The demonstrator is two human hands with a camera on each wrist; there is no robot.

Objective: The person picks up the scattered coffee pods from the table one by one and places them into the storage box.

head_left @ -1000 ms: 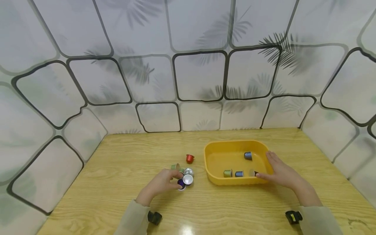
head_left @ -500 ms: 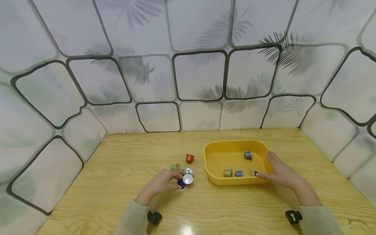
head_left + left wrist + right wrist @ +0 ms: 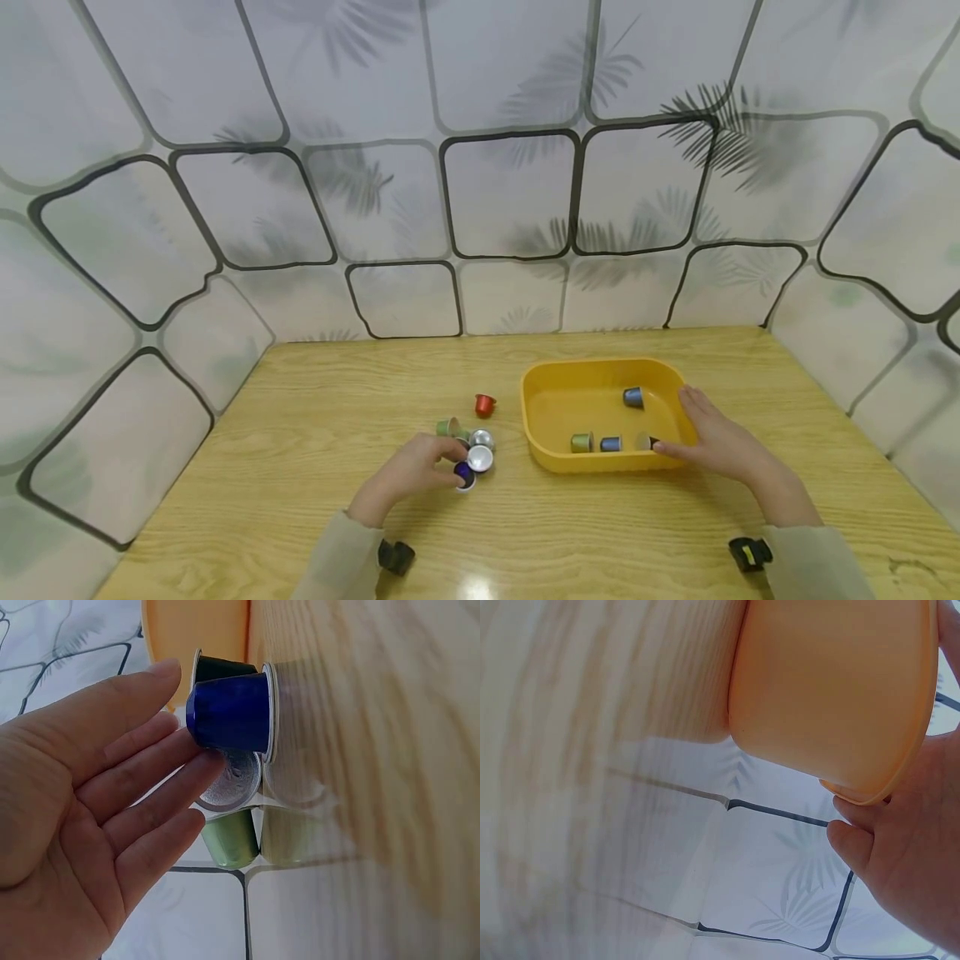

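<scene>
In the head view, my left hand (image 3: 415, 468) is beside a cluster of coffee capsules on the table, its fingers loosely bent. A dark blue capsule (image 3: 231, 712) stands rim down by its fingertips; in the left wrist view the thumb is apart from it, and I cannot tell whether a finger touches it. Next to it are silver-faced capsules (image 3: 480, 458) and a green capsule (image 3: 232, 840). A dark green capsule (image 3: 221, 669) is partly hidden behind the blue one. My right hand (image 3: 723, 446) holds the right rim corner of a yellow tray (image 3: 534, 446), thumb over the front edge.
Inside the tray lie a blue-grey capsule (image 3: 633, 397), a green-gold capsule (image 3: 581, 442), a blue capsule (image 3: 611, 444) and one partly under my right thumb. A red capsule (image 3: 485, 406) sits on the wooden table (image 3: 330, 392) left of the tray. Patterned panels (image 3: 510, 196) surround the table.
The dark blue capsule has shifted slightly toward me and away from the cluster. My left hand has barely moved; the right hand and the tray stay in place.
</scene>
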